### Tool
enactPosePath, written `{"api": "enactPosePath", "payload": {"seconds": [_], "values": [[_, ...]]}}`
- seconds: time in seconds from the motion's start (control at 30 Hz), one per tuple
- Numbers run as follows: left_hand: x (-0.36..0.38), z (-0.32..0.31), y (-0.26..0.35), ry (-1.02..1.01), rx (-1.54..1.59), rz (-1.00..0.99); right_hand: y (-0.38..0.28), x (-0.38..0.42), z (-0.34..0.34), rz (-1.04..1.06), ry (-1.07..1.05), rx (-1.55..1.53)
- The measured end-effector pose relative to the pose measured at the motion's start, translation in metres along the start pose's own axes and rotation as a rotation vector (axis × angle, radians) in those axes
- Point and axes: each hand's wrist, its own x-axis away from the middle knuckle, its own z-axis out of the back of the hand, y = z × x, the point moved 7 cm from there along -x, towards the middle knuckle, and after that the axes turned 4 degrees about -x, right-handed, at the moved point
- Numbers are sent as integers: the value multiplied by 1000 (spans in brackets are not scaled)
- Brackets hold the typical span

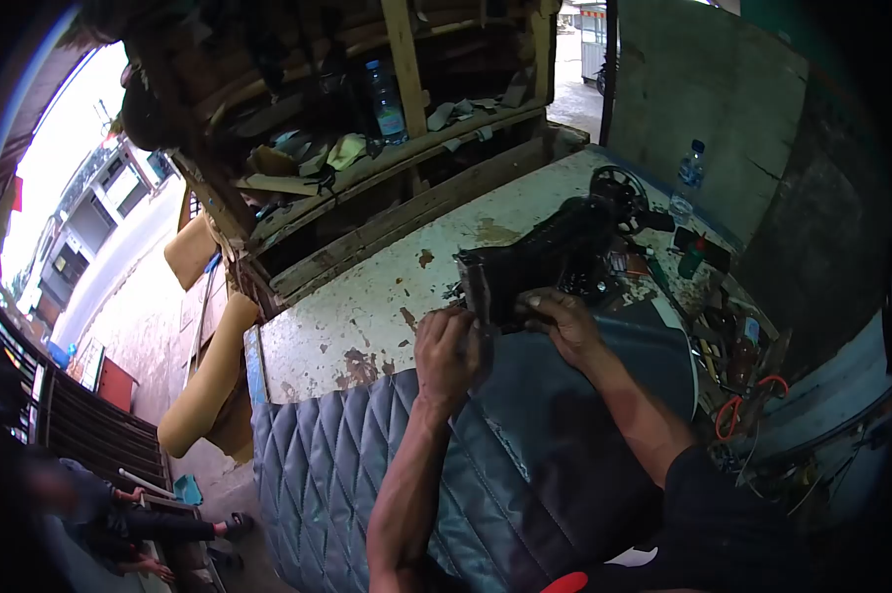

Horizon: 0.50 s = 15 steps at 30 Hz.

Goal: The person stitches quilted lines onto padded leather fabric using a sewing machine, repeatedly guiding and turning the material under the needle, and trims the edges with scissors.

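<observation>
A black sewing machine (535,247) stands on the worn white tabletop, its handwheel at the far right end. Dark quilted leatherette (337,465) with diamond stitching spreads over the near side of the table, a smooth panel (555,415) joined to its right. My left hand (449,354) is at the front left of the machine's head, fingers curled; what they hold is hidden. Close to the needle area, my right hand (563,318) has thumb and fingers pinched together over the smooth panel's far edge. Whatever sits between those fingertips is too dark to make out.
A wooden shelf (367,173) with scraps and a water bottle (387,109) is behind the table. At right are another bottle (687,178), a green bottle (693,257) and cluttered tools. Yellow foam (214,381) leans at left. A person (110,524) sits lower left.
</observation>
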Motion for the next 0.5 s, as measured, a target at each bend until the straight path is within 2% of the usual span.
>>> {"api": "enactPosePath", "payload": {"seconds": [0.03, 0.1, 0.2, 0.37, 0.43, 0.5], "values": [[-4, 0, 0, -36, -4, 62, -2, 4, 2, 6, 8, -6], [-6, -3, 4, -102, -79, 124, -2, 14, -10, -59, -124, -84], [22, -16, 10, -568, -207, 257, 2, 24, -8, -129, -191, -51], [68, -31, 32, -496, -262, 212, 21, 38, -15, -174, -324, 176], [75, -33, 27, -482, -291, 230, 21, 41, -19, -135, -358, 388], [67, -42, 24, -528, -234, 243, 20, 45, -20, -188, -375, 373]]}}
